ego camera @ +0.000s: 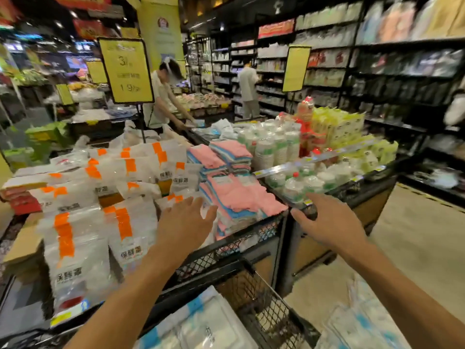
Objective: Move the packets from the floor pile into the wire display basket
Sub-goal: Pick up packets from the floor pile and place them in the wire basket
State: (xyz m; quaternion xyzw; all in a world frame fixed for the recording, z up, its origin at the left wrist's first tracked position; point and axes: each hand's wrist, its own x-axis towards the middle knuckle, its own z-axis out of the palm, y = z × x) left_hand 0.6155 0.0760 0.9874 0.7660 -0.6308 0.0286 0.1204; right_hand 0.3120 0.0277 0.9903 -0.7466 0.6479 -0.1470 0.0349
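My left hand (185, 221) hovers with fingers spread over the white packets with orange labels (123, 222), holding nothing. My right hand (327, 222) is also open, held above the gap beside the black display stand. A black wire display basket (261, 306) sits low in front of me and holds clear packets with blue labels (201, 323). More blue-labelled packets (359, 326) lie in a pile on the floor at the lower right, blurred.
Stacks of pink and blue cloths (234, 195) lie right of the orange-label packets. Paper cups (271, 147) and yellow packs (339, 127) fill the stand behind. Two persons (163, 96) stand further back. Shelves (402, 84) line the right aisle.
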